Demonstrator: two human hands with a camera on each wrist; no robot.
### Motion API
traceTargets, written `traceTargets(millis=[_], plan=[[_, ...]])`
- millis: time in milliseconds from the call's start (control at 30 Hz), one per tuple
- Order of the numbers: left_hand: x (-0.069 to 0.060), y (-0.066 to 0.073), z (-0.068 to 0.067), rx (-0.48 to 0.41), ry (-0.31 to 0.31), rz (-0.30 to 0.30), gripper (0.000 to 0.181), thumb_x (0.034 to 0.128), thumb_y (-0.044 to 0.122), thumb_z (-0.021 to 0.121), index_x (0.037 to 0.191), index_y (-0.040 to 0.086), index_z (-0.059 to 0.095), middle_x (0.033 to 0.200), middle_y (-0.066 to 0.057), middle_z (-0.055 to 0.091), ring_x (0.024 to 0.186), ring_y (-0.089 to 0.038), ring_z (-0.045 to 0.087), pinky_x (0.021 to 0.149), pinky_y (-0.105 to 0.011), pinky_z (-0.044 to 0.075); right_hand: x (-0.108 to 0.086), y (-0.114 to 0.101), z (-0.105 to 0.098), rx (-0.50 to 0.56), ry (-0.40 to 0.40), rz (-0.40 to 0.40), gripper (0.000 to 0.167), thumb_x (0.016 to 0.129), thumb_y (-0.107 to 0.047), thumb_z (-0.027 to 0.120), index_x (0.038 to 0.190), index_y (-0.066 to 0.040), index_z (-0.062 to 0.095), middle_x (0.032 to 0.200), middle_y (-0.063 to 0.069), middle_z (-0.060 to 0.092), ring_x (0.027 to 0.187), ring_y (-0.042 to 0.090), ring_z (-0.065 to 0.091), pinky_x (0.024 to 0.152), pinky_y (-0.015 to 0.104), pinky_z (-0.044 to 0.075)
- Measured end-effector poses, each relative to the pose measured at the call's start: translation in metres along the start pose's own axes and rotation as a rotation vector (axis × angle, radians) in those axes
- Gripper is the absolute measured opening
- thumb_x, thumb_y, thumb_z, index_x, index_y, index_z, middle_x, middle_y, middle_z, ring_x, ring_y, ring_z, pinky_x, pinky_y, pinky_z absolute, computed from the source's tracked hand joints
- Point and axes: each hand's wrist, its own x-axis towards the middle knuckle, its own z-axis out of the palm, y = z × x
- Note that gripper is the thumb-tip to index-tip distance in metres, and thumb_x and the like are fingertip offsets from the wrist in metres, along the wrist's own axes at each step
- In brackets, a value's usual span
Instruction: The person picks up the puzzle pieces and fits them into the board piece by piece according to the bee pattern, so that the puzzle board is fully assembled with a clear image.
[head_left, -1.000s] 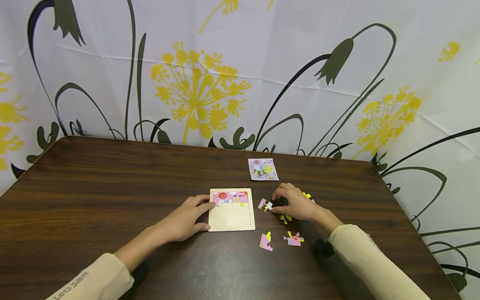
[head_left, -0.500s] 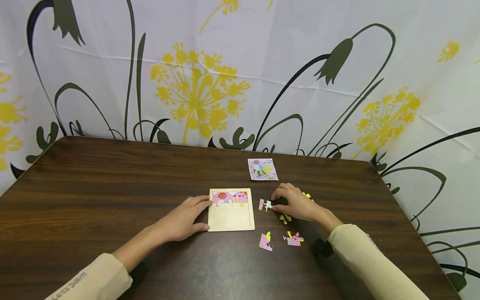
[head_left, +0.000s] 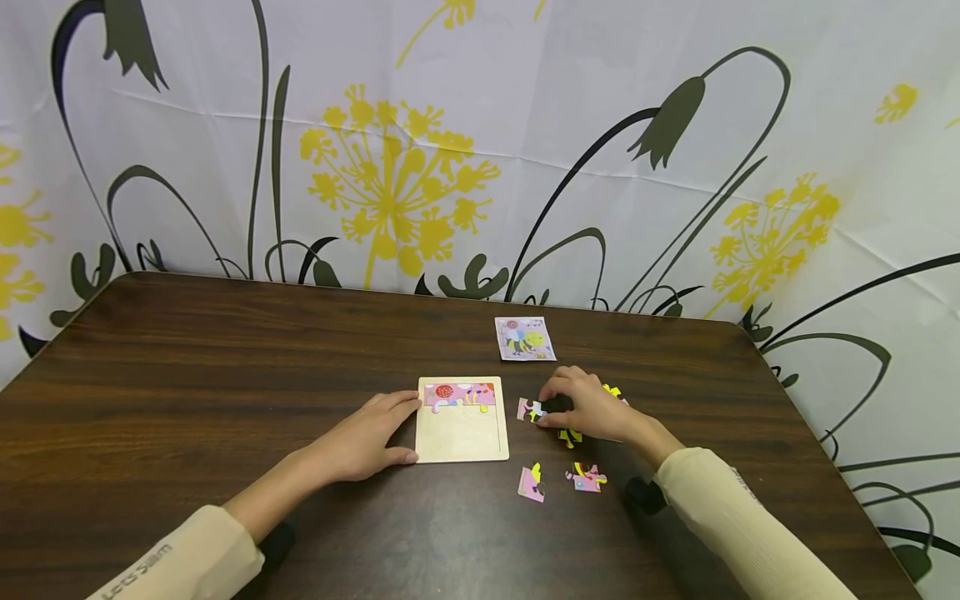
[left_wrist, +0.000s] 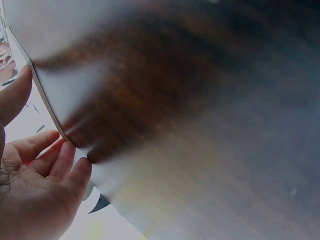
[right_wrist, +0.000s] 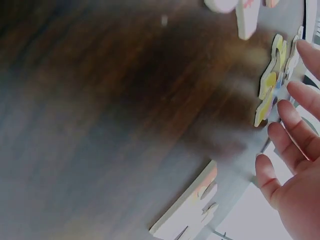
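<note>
A square wooden puzzle tray (head_left: 461,442) lies on the table, with pink picture pieces (head_left: 468,393) filling its top row. My left hand (head_left: 363,437) rests against the tray's left side, fingers near the upper corner and thumb at the lower one. In the left wrist view, fingertips (left_wrist: 65,145) touch the tray's thin edge. My right hand (head_left: 592,408) pinches the right edge of a pink, white and black puzzle piece (head_left: 528,409) lying on the table. A yellow-and-black piece (head_left: 570,437) sits just below that hand, and another yellow piece (head_left: 612,390) is partly hidden behind it.
Two more loose pieces, one pink and yellow (head_left: 532,483) and one multicoloured (head_left: 587,478), lie nearer the front. A printed bee picture card (head_left: 526,339) is behind the tray. The dark wooden table (head_left: 225,358) meets a flower-patterned cloth (head_left: 570,83) at its back edge.
The piece at my right fingertips has turned slightly and now sits straighter. My left index finger has drawn back from the picture pieces to the tray's edge.
</note>
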Motion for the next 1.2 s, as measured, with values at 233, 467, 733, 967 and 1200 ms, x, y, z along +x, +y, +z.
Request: traceTargets(millis=[233, 467, 733, 967, 1200], plan=[[0.0004, -0.0018, 0.0011, 0.005, 0.019, 0.013, 0.064, 0.0807, 0.023, 0.071, 0.129, -0.01, 0.043, 0.134, -0.022, 0.04, 0.12, -0.036, 0.038, 0.094, -0.047, 0.035, 0.0017, -0.0007, 0.0036, -0.01, 0.028, -0.033, 0.022, 0.077, -0.028, 0.074, 0.091, -0.013, 0.066, 0.092, -0.002, 0.054, 0.093, 0.02, 0.047, 0.075, 0.037, 0.031], [0.0008, -0.0009, 0.0, 0.006, 0.004, 0.003, 0.064, 0.0816, 0.022, 0.07, 0.13, -0.009, 0.043, 0.135, -0.021, 0.04, 0.12, -0.035, 0.037, 0.094, -0.047, 0.035, 0.0023, -0.002, 0.0036, -0.015, 0.019, -0.053, 0.019, 0.079, -0.026, 0.072, 0.091, -0.012, 0.066, 0.092, -0.002, 0.054, 0.095, 0.021, 0.048, 0.077, 0.039, 0.032], [0.002, -0.0024, 0.0005, 0.012, 0.008, 0.012, 0.063, 0.0813, 0.022, 0.07, 0.129, -0.01, 0.043, 0.134, -0.022, 0.04, 0.12, -0.035, 0.038, 0.094, -0.046, 0.035, 0.0019, -0.0019, 0.0032, 0.004, 0.031, -0.065, 0.018, 0.079, -0.021, 0.072, 0.093, -0.011, 0.066, 0.093, -0.002, 0.055, 0.095, 0.02, 0.048, 0.081, 0.042, 0.034], [0.0019, -0.0024, 0.0007, 0.011, 0.005, 0.005, 0.064, 0.0814, 0.021, 0.07, 0.13, -0.01, 0.043, 0.134, -0.021, 0.04, 0.121, -0.035, 0.037, 0.094, -0.046, 0.035, 0.002, -0.0022, 0.0016, 0.01, 0.013, -0.064, 0.018, 0.08, -0.023, 0.072, 0.093, -0.011, 0.066, 0.094, -0.002, 0.056, 0.095, 0.019, 0.048, 0.082, 0.044, 0.034], [0.002, -0.0023, 0.0012, 0.013, 0.002, 0.003, 0.064, 0.0813, 0.022, 0.07, 0.13, -0.01, 0.043, 0.134, -0.021, 0.04, 0.12, -0.035, 0.038, 0.094, -0.046, 0.036, 0.002, -0.0008, 0.001, 0.032, -0.003, -0.065, 0.017, 0.08, -0.022, 0.071, 0.092, -0.012, 0.066, 0.094, -0.003, 0.057, 0.093, 0.017, 0.048, 0.084, 0.042, 0.036]])
